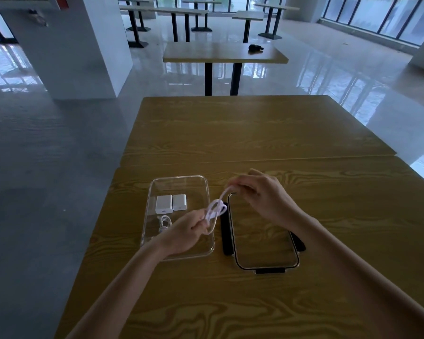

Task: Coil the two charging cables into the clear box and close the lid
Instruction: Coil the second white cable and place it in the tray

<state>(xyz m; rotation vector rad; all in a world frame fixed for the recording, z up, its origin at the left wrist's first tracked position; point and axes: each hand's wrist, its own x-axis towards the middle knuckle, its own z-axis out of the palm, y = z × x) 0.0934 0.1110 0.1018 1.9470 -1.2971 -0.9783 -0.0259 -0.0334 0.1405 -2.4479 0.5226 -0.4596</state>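
A clear box (179, 178) lies open on the wooden table, left of centre. Inside it are two white charger plugs (171, 203) and one coiled white cable (165, 222). Above the box's right edge my left hand (185, 232) grips the loops of a second white cable (216, 209). My right hand (260, 194) pinches that cable's free end, up and to the right of the loops. The clear lid (262, 241) with black clips lies flat on the table just right of the box, under my right forearm.
The wooden table (255, 133) stretches far ahead and to the right; its left edge runs close beside the box. Beyond it stand more tables on a glossy floor, the nearest one bearing a small dark object (255, 48). A white pillar (78, 45) rises at the left.
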